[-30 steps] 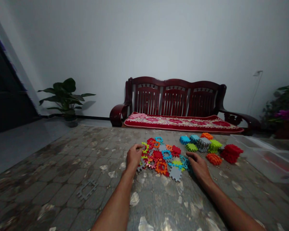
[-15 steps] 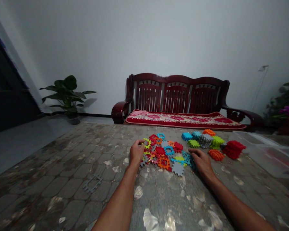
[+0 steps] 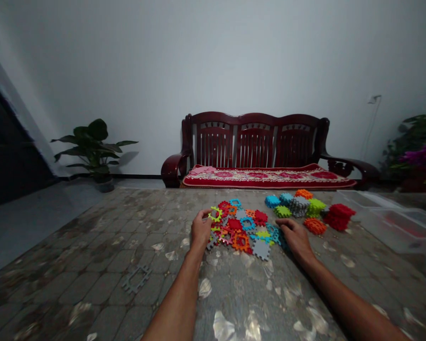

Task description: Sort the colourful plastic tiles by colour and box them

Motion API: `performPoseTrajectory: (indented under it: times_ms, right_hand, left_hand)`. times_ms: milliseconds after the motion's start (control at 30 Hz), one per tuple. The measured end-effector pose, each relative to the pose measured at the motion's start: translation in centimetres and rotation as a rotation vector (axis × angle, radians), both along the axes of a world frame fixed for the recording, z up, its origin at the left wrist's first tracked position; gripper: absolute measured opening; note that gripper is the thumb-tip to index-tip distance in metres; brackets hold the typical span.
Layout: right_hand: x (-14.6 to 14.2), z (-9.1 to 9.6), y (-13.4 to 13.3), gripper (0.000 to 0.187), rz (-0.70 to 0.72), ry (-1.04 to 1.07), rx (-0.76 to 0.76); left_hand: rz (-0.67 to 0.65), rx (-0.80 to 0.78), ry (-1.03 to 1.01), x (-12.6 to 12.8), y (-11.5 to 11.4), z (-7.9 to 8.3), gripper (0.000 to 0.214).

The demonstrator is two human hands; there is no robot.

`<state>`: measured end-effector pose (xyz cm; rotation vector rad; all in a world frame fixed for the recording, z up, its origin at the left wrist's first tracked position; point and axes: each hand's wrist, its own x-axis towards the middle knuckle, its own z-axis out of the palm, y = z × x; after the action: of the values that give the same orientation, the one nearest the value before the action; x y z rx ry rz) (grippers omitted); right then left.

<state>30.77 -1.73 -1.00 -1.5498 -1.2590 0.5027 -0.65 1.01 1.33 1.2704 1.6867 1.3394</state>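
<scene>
A jumble of interlocking toy tiles with toothed edges [image 3: 235, 224] lies on the table between my hands, in red, orange, blue, grey and yellow-green. At the pile's left edge my left hand [image 3: 201, 230] is closed, pinching a yellow-green square frame tile [image 3: 216, 214] by its left side between thumb and fingers. My right hand [image 3: 296, 237] rests at the pile's right edge, close to teal tiles [image 3: 273, 231]. Its fingers are loosely bent and apart, with nothing visible in them; its underside is hidden. A grey tile [image 3: 261, 249] lies at the near side of the pile.
Sorted stacks of tiles, including a red stack [image 3: 339, 216] and an orange stack [image 3: 315, 226], stand beyond my right hand. Clear plastic bins [image 3: 394, 226] are at the right. A lone grey frame tile [image 3: 137, 278] lies at the left. Behind the table is a wooden bench [image 3: 255, 142].
The view has shifted slightly. My left hand keeps hold of the yellow-green frame tile, which now shows more fully at the fingertips. My right hand stays beside the pile.
</scene>
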Motion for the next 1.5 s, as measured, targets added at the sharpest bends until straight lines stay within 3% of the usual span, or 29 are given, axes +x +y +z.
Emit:
performPoseTrajectory:
  times_ms: [467,667,967,1100,1233,1500]
  right_hand:
    - [0.1,-0.4,0.2,0.035,-0.019,0.011,0.028]
    - [-0.4,-0.1,0.1,0.034,-0.020,-0.013,0.026]
    - [-0.7,0.2,0.1,0.033,-0.001,-0.042,0.023]
    - [-0.7,-0.1,0.0,0.035,0.043,-0.113,0.048]
    - [-1.4,0.0,-0.6,0.032,0.099,-0.259,0.170]
    - [-4.8,1.5,-1.6,0.035,0.362,-0.354,0.294]
  left_hand:
    - [-0.019,0.011,0.033,-0.1,-0.6,1.0,0.028]
    - [-0.110,0.062,0.078,0.8,-0.6,1.9,0.028]
    - [-0.193,0.163,0.105,2.4,0.1,1.0,0.030]
    - [-0.218,0.208,0.033,2.7,0.0,1.0,0.029]
    - [-0.242,0.217,-0.055,3.2,-0.1,1.0,0.024]
    - [-0.354,0.167,-0.207,4.6,-0.4,0.7,0.023]
